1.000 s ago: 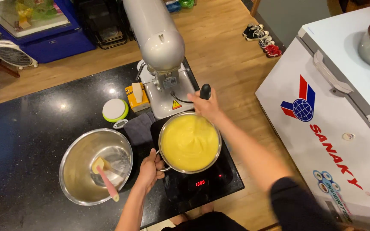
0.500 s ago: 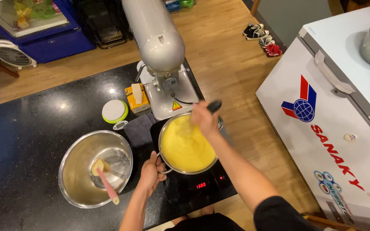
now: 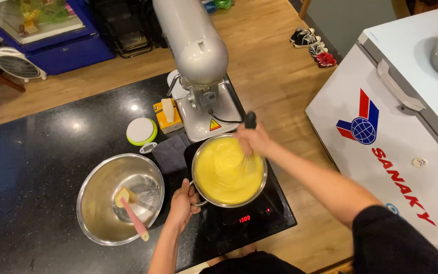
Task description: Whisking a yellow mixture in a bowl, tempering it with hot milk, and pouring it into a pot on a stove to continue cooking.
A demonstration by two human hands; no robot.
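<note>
A glossy black stone bench (image 3: 36,152) is seen, with shiny metal in the pot (image 3: 259,187) and bowl (image 3: 92,203); smooth yellow cream (image 3: 224,172), matt grey cloth (image 3: 171,152).

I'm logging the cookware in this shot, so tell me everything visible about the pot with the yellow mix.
The pot is round, shiny metal, upright on the black induction cooktop and roughly half full of smooth yellow batter. The left hand grips its side handle at the lower left rim. The right hand holds a whisk dipped into the batter.
</note>
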